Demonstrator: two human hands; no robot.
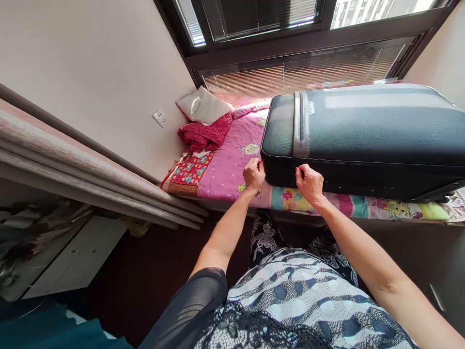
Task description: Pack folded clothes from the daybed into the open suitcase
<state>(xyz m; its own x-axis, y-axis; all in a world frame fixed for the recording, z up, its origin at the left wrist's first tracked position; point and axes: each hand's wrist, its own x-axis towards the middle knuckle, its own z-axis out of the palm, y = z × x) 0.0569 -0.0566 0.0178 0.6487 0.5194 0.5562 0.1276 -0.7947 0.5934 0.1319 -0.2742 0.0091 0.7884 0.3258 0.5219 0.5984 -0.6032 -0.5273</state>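
A large dark suitcase (378, 127) lies on its back on the quilt-covered window ledge. A grey-brown band with a zipped pocket (301, 125) crosses its front. At its near left corner, my left hand (254, 173) is closed in a pinch against the edge. My right hand (310, 182) pinches at the near side wall, a little to the right and just below the rim. What lies between the fingers of each hand is too small or hidden to make out. The suitcase's lid looks closed.
The pink patterned quilt (227, 167) covers the ledge, with a white cushion (205, 105) and a crimson cloth (207, 133) at its left end. Behind is a dark-framed window (290, 55). A curtain (98, 167) hangs left, near a white cabinet (78, 252).
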